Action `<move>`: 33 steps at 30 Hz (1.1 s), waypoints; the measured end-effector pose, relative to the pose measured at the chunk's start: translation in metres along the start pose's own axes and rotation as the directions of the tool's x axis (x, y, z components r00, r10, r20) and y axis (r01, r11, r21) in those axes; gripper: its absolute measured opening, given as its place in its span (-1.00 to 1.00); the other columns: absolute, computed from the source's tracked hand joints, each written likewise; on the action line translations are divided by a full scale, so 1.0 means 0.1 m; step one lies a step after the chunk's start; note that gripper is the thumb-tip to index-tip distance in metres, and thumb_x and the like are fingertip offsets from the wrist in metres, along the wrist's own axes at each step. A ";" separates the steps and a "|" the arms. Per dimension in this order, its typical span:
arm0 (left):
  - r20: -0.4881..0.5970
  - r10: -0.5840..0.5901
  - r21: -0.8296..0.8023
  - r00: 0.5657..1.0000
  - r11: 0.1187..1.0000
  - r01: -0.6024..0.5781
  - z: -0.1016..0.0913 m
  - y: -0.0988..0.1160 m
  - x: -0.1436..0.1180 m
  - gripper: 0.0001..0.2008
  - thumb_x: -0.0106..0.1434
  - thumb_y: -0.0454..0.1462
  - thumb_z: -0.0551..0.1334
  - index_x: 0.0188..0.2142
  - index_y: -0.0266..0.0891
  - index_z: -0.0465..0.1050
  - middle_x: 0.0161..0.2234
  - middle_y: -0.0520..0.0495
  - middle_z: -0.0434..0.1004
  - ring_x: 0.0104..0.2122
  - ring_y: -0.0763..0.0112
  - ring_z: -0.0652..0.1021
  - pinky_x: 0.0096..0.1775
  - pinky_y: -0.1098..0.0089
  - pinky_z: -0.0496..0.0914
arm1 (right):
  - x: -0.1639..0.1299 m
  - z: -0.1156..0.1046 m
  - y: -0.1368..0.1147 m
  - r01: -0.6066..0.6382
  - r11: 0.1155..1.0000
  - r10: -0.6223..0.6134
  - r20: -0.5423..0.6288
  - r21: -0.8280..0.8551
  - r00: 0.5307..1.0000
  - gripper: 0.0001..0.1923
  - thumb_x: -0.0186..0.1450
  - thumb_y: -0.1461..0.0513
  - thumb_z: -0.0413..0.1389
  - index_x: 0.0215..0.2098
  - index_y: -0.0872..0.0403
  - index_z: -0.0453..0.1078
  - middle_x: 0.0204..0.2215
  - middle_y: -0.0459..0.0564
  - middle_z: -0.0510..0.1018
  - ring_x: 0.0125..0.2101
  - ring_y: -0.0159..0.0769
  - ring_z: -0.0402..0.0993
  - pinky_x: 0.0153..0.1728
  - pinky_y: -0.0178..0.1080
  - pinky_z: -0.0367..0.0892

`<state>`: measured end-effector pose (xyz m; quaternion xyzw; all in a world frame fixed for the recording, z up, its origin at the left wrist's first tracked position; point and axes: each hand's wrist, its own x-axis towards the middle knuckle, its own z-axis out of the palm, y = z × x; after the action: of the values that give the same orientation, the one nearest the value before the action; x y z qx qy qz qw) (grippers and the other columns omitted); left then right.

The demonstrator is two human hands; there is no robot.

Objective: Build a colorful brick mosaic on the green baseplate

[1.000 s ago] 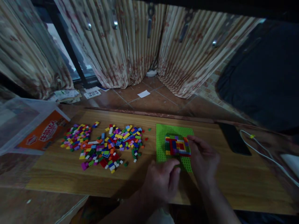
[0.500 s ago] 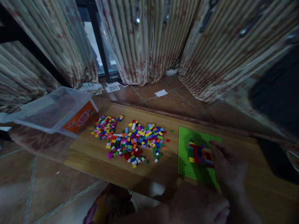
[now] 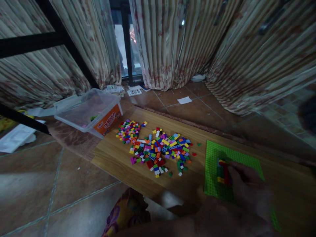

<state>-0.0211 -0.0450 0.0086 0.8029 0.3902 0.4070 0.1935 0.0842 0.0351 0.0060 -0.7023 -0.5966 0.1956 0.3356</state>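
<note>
On the light green baseplate (image 3: 212, 154) sits a small toy brick build (image 3: 223, 172) with red, yellow, green and blue bricks. My right hand (image 3: 249, 186) lies over the build's right part, with its fingers bent and pressed on it, hiding much of it. My left hand (image 3: 217, 214) is low in front of the plate's near edge, dark and blurred, close below the right hand. Its fingers cannot be made out. Left of the plate, many loose coloured bricks (image 3: 160, 148) are spread on the wooden table (image 3: 113, 151).
A clear plastic box (image 3: 74, 115) with an orange label stands at the table's left end. Papers (image 3: 134, 91) and a white sheet (image 3: 184, 100) lie on the tiled floor behind. Striped curtains (image 3: 163, 46) hang along the back. Patterned cloth (image 3: 125, 214) shows at the near edge.
The view has swung left, so everything sits further right. My right hand has moved over the brick build and now covers its right part. The loose bricks look unchanged.
</note>
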 end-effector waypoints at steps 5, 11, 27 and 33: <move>0.025 -0.051 -0.019 0.998 0.998 0.051 -0.14 0.02 -0.01 -0.74 0.36 -0.18 0.04 -0.36 -0.23 0.40 -0.46 0.06 0.60 -0.54 0.53 0.52 -0.59 0.46 0.22 | -0.03 0.06 0.01 0.079 0.996 -0.079 0.019 -0.032 0.997 -0.69 0.16 0.03 0.11 -0.25 0.01 0.54 -0.19 0.05 0.57 -0.21 -0.05 0.49 -0.16 -0.03 0.37; 0.051 -0.032 -0.084 0.998 0.996 0.036 -0.21 0.04 -0.02 -0.75 0.35 -0.23 0.02 -0.33 -0.27 0.41 -0.40 -0.02 0.59 -0.46 0.49 0.54 -0.47 0.49 0.33 | -0.03 0.15 -0.04 0.171 0.984 -0.172 -0.020 -0.042 0.985 -0.68 0.18 0.04 0.07 -0.30 0.06 0.53 -0.22 0.08 0.57 -0.22 -0.08 0.49 -0.12 -0.04 0.37; -0.084 0.001 -0.097 0.996 0.995 -0.009 -0.14 -0.03 -0.04 -0.79 0.30 -0.28 0.02 -0.38 -0.27 0.38 -0.49 -0.02 0.55 -0.51 0.50 0.52 -0.47 0.51 0.34 | 0.01 0.28 -0.09 0.087 0.996 -0.086 -0.134 0.002 0.987 -0.70 0.16 0.11 0.09 -0.28 0.10 0.54 -0.21 0.11 0.53 -0.29 -0.14 0.46 -0.20 -0.08 0.37; -0.124 -0.025 -0.106 0.992 0.994 0.012 -0.14 -0.07 -0.04 -0.81 0.29 -0.28 0.04 -0.32 -0.28 0.40 -0.48 -0.03 0.56 -0.49 0.47 0.54 -0.46 0.49 0.36 | 0.03 0.32 -0.07 0.119 0.993 -0.121 -0.121 -0.026 0.985 -0.71 0.19 0.11 0.09 -0.24 0.08 0.55 -0.19 0.10 0.53 -0.23 -0.11 0.45 -0.15 -0.05 0.35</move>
<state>-0.0371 -0.0438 0.0110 0.7609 0.3870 0.4746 0.2145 0.0581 0.0464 -0.0109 -0.6789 -0.6179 0.1261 0.3760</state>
